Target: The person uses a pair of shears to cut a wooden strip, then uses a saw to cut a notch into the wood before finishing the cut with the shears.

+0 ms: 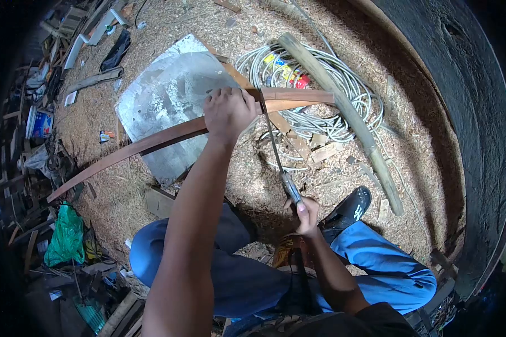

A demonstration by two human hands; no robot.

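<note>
My left hand (227,112) is closed around a long curved strip of reddish wood (146,143) that runs from the lower left to the right. My right hand (305,216) grips the handle of a saw (290,188). The thin blade stretches up and away from that hand and meets the wood just right of my left hand. Beyond the blade, the wood's right end (303,96) lies over the coil of cable. A worn grey metal sheet (171,92) is beneath the left part of the wood.
A coil of grey cable (354,90) and a wooden pole (348,106) lie on shavings at the right. A dark curved wall (461,67) stands at the far right. Green plastic (66,236), a bucket (40,122) and scrap wood are at the left. My shoe (351,208) is near the pole.
</note>
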